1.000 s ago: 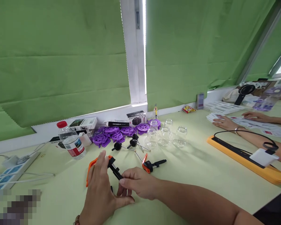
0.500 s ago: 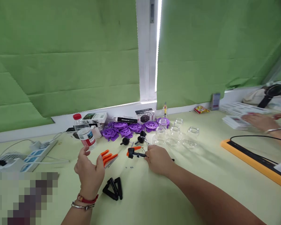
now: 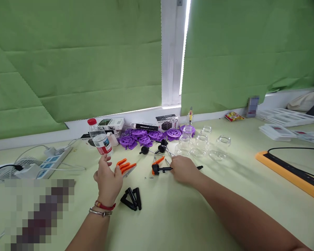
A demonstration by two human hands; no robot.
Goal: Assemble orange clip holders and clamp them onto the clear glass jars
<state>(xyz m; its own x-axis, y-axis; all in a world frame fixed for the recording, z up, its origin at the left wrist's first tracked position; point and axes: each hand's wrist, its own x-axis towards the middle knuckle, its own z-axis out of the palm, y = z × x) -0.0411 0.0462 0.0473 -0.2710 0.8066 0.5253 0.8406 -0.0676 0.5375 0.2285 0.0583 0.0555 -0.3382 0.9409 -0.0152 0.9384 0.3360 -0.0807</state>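
Gripping the black-headed tool [image 3: 156, 169] in a closed curl, the right hand [image 3: 184, 169] sits right of its head, along its crosswise long axis; the left hand [image 3: 108, 181], spread and empty, is beside the orange handles [image 3: 127, 167].

Seeing black assembly [image 3: 157, 169], running roughly along the back edge of the desk [image 3: 162, 226] but sitting well out from it; showing rounded head at left, thinner shaft at right, being gripped and partly covered there. Seeing orange strip [image 3: 158, 161] just behind, slanting, not showing whether joined. Seeing orange handles [image 3: 126, 167] farther left, bunching, slanting, with metal rods [image 3: 129, 171] lying alongside. Seeing black angled pieces [image 3: 132, 196] farthest from back edge, clustering tightly, pointing different ways.
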